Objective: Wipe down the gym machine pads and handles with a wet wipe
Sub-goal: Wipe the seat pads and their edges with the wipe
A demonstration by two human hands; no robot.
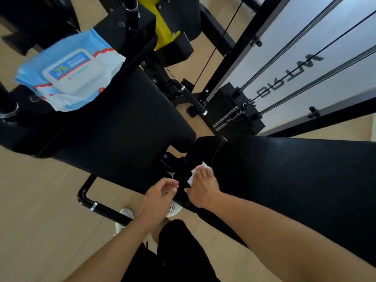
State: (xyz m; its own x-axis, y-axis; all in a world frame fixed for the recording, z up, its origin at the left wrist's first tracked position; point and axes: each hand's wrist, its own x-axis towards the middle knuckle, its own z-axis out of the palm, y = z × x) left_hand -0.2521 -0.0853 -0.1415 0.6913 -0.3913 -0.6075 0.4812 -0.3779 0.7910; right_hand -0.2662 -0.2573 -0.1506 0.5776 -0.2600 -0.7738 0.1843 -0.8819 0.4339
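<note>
My right hand point(203, 186) lies flat with straight fingers on a white wet wipe point(193, 174), pressing it onto the near end of the long black back pad point(295, 180). Only the wipe's left and top edges show from under the fingers. My left hand point(160, 194) hovers just left of it with loosely curled fingers and holds nothing. The black seat pad point(122, 135) lies to the left across a narrow gap. A black handle point(109, 212) with a chrome ring sticks out below the seat pad.
A blue and white pack of wet wipes point(69, 72) rests on the machine's upper left part. The weight stack point(227, 110), guide rods and cable stand at the right behind a white panel. A yellow part point(160, 23) shows at the top. White shoes stand on the tan floor.
</note>
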